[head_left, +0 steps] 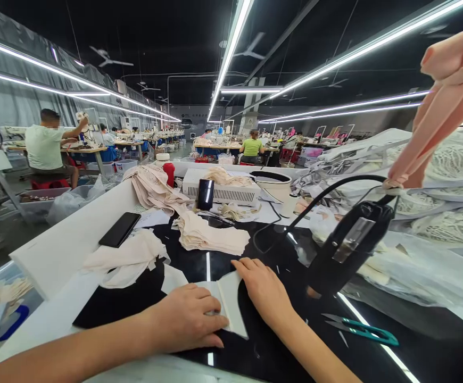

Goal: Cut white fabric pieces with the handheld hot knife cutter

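Observation:
A white cut fabric piece (233,309) with a seam or fold line lies on the glossy black tabletop (271,351). My left hand (187,314) rests palm down on its left part, fingers stretched out and covering some of the cloth. At the upper right edge of the piece, the fingertips of my right hand (264,290) touch down, with the fingers extended. Teal-handled thread snips (361,329) lie to the right of my right hand. Beyond my hands sits a stack of cream fabric pieces (211,235), and more cream cloth (130,258) lies at left.
A black corded device (351,247) hangs at right from a peach cloth strip (435,122). Phones (120,230) (205,194), a white vented box (221,186) and a red thread cone (168,174) stand behind. Piled lace cups (451,202) fill the right. Co-workers (50,151) sit farther off.

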{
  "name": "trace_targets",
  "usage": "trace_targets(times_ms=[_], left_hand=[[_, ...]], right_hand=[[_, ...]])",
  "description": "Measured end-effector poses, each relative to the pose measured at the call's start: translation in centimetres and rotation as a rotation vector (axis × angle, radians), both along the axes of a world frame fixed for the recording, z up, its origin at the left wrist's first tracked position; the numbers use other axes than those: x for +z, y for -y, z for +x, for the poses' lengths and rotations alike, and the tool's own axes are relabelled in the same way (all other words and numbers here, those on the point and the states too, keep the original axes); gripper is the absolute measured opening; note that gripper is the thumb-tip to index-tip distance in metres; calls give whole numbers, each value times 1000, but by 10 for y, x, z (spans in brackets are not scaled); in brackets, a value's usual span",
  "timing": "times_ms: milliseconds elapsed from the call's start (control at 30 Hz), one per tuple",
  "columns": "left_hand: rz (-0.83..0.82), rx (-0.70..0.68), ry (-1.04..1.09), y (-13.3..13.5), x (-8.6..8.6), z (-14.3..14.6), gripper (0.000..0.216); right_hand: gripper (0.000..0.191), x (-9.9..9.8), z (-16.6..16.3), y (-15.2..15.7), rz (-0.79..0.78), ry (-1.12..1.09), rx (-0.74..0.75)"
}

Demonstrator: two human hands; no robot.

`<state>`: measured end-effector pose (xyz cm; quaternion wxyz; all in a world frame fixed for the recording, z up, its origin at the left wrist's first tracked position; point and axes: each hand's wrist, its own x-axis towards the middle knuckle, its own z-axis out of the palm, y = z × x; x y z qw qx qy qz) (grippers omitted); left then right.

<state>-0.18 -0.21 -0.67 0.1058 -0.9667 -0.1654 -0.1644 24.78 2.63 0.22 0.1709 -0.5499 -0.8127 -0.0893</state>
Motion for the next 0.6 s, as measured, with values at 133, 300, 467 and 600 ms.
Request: trace_targets(times_ms=[133,300,467,600], left_hand=[[-24,-17,36,2,1,-4,34],[-63,-38,112,3,1,-6,36],[-158,-46,145,6,2,-6,30],[-236,-58,148,10,9,-11,23]], right_hand=[[67,0,7,4,89,34,-52],[68,-3,-5,26,78,57,94],[52,-5,-12,36,64,69,124],[50,2,-16,46,66,63,127]])
